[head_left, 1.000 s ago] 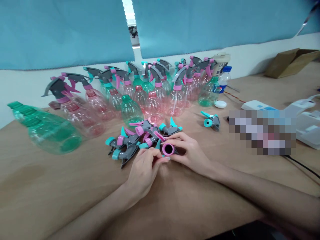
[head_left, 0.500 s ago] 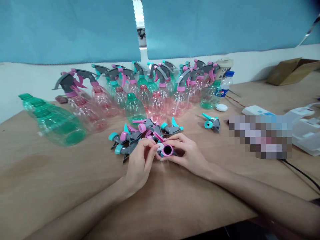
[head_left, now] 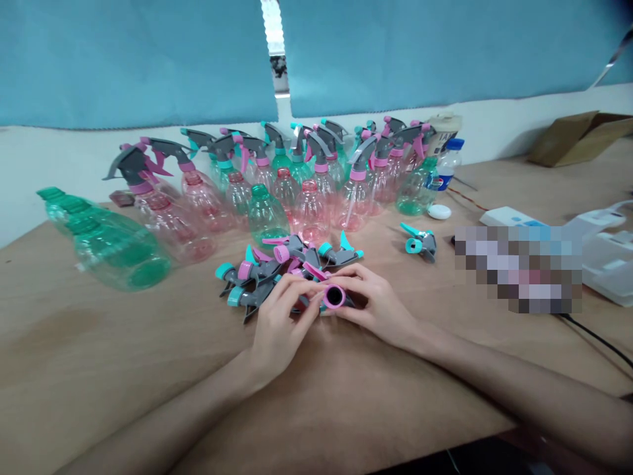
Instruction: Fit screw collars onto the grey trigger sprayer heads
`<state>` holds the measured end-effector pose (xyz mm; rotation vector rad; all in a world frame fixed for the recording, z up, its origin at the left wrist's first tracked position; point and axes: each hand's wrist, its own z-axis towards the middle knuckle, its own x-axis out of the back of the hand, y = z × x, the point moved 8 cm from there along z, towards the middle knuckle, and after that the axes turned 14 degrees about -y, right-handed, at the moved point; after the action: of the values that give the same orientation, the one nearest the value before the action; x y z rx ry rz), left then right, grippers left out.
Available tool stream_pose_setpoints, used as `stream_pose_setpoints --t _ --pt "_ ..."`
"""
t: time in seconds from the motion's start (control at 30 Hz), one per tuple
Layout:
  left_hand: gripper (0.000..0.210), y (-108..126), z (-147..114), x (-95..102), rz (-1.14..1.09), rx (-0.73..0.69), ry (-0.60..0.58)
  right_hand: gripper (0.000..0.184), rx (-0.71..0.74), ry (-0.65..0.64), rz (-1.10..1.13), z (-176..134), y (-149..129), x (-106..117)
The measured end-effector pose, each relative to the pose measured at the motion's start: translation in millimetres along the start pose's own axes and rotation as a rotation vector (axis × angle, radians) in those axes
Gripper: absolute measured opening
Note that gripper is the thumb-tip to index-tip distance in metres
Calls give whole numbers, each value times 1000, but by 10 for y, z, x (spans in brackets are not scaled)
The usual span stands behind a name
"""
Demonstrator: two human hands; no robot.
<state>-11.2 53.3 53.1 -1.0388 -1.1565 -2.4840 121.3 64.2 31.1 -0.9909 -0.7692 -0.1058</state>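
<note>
My right hand [head_left: 373, 300] grips a grey trigger spray head whose pink collar [head_left: 335, 297] faces me, its round opening dark inside. At the left edge of that collar, the thumb and fingers of my left hand [head_left: 287, 313] are pinched together. What they hold is hidden; the white disc seen there earlier does not show now. Just behind my hands lies a pile of loose spray heads [head_left: 264, 269] with grey bodies and pink or turquoise collars. One more turquoise spray head [head_left: 420, 243] lies apart on the right.
Behind the pile stand several pink and green spray bottles [head_left: 356, 204], some without heads. Green bottles [head_left: 119, 251] lean at left. A white oval object [head_left: 439, 212], a blue-capped bottle [head_left: 448, 171], a power strip [head_left: 514, 221] and a cardboard box [head_left: 576, 142] are on the right.
My left fingers have moved right, up to the pink collar. The white disc pinched in them before is now out of sight. My right hand has hardly moved.
</note>
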Motion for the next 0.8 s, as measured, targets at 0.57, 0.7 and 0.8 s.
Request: stream_pose_setpoints --t 0.57,0.7,0.8 --pt "16 126 24 -77 120 -107 -93 22 -2 -18 -30 1 14 -3" --pt "12 137 35 -83 103 -87 -116 21 -4 -15 -37 5 22 6" --pt "12 114 31 -91 107 -70 -118 22 -1 -17 -39 8 27 5"
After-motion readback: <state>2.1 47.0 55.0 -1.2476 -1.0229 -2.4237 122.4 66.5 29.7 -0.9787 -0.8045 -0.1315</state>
